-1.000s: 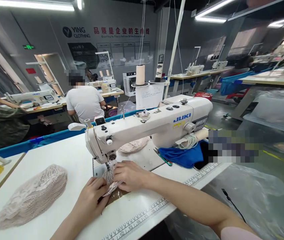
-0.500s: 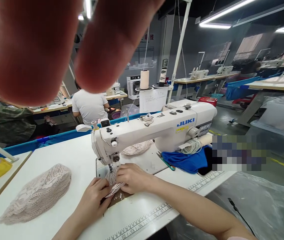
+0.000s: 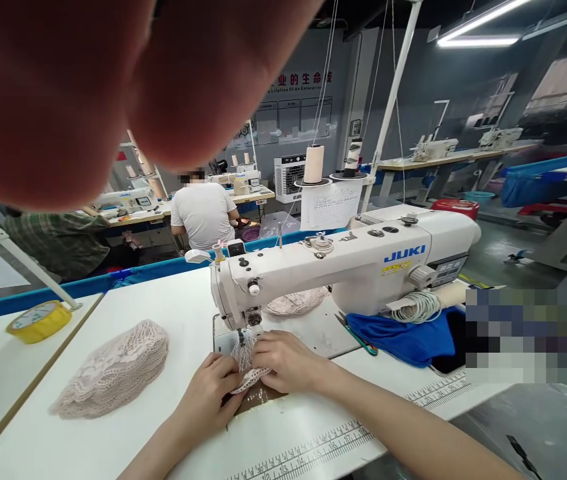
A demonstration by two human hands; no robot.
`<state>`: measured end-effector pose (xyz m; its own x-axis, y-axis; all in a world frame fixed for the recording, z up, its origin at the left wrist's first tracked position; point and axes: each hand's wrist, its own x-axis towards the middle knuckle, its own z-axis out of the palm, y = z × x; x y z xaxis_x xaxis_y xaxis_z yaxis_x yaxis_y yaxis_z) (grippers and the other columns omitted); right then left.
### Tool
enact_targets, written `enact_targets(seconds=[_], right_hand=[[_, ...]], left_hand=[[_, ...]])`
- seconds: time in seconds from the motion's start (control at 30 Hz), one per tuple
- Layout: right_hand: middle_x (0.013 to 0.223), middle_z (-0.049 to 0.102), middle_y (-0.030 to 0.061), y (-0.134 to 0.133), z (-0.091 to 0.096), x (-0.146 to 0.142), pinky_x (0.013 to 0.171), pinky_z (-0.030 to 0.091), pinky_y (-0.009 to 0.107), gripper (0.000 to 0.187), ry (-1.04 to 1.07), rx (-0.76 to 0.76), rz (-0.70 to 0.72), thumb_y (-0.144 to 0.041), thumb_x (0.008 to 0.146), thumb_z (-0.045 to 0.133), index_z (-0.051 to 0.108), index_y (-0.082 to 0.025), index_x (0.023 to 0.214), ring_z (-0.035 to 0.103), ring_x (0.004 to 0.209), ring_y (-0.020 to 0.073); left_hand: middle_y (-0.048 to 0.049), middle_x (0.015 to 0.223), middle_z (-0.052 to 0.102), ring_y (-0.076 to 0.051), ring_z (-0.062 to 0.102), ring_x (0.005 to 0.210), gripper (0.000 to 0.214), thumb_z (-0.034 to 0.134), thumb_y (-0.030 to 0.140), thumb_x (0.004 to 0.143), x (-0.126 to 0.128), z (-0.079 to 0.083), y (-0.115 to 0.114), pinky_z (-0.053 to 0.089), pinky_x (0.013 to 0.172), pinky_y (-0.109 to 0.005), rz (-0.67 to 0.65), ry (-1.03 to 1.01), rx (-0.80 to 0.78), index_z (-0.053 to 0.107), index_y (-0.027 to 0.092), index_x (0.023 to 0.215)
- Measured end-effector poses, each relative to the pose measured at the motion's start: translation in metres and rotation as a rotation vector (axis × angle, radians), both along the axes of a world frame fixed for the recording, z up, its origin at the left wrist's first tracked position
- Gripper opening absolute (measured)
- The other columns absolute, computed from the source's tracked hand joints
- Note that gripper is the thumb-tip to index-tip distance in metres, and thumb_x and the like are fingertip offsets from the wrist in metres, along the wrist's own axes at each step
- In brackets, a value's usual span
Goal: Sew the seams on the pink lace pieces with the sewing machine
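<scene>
Both my hands are at the needle of a white sewing machine point(image 3: 308, 270). My left hand point(image 3: 208, 393) pinches the near left edge of a beige lace piece point(image 3: 253, 379). My right hand point(image 3: 290, 363) is closed on the same lace from the right, with its fingers close to the presser foot. Part of the lace lies under the foot, and my fingers cover some of it. On the table to the left rests a stack of similar beige lace pieces point(image 3: 113, 370). More lace point(image 3: 297, 301) lies behind the machine's arm.
Blurred fingers point(image 3: 188, 100), separate from my two hands, block the upper left close to the lens. Right of the machine are scissors point(image 3: 358, 335), blue cloth point(image 3: 403, 337) and coiled cord point(image 3: 417, 308). Yellow tape point(image 3: 39, 321) lies far left. A person in white point(image 3: 204, 213) sits ahead.
The view has shifted, so the machine and table sit further right in the picture. My hands keep their hold on the lace at the needle. The blurred fingers still cover the upper left.
</scene>
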<state>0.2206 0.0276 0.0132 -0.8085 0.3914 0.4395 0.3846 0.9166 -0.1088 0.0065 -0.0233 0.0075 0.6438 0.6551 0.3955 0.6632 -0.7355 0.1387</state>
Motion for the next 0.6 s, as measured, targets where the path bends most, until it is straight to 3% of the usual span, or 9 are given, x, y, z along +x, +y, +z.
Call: enact_targets(seconds=[0.6], right_hand=[[0.078,0.067,0.0013,0.0013,0.0008,0.0005,0.067,0.041,0.027,0.01,-0.04,0.0,-0.013,-0.014,0.074,0.06,0.068,-0.018,0.079,0.053,0.078,0.0177]], left_hand=[[-0.0041,0.081,0.059,-0.017,0.054,0.077,0.017,0.048,0.017,0.09,-0.0003,0.0006,0.0029,0.045,0.071,-0.034,-0.03,-0.01,0.006,0.065,0.02,0.087]])
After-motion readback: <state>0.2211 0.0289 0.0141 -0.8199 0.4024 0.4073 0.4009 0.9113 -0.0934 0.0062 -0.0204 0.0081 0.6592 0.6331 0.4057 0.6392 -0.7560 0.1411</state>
